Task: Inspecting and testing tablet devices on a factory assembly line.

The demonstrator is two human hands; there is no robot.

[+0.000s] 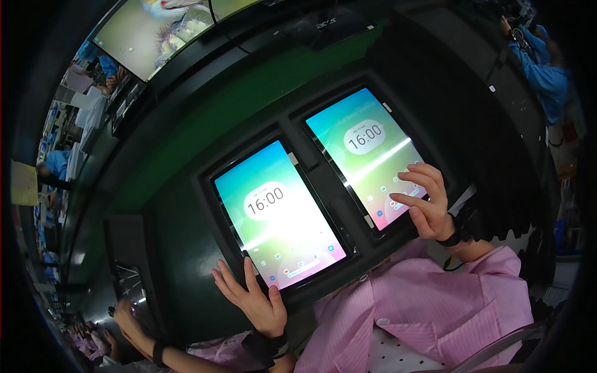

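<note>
Two tablets lie side by side in a black holder (314, 180), both screens lit with a clock face and app icons. My left hand (252, 297) rests flat with fingers spread at the lower edge of the left tablet (280, 214), fingertips at its bottom corner. My right hand (426, 202) hovers over the lower right corner of the right tablet (367, 155), fingers curled and apart, the index fingertip close to the screen. Neither hand holds anything. Both wrists carry black straps, and pink sleeves cover my forearms.
A green-topped workbench (249, 105) surrounds the holder. A large monitor (155, 31) stands at the far left. A dark device (127, 261) sits left of the holder. Another person's hand (127, 317) is at lower left; a person in blue (541, 68) works at upper right.
</note>
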